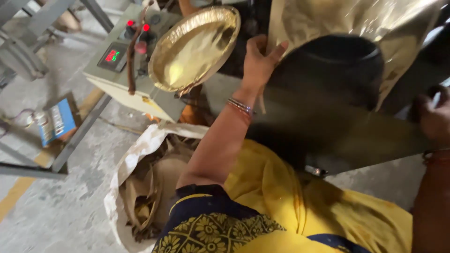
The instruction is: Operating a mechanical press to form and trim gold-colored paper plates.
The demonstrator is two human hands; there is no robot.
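Note:
My left hand [258, 58] grips the left edge of a shiny gold foil sheet [361, 21] that drapes over a round black press die [335, 65]. A formed gold foil plate [193, 47] stands tilted just left of that hand, apart from it. My right hand [433, 117] is at the right edge of the view, blurred, beside the dark metal machine table [337, 136]; whether it holds anything is unclear.
A cream control box [122, 70] with a red digital display and red lights sits left of the plate. A white sack [140, 187] of brown paper scraps lies on the concrete floor. A grey metal frame [70, 140] and a blue device [56, 122] stand at left.

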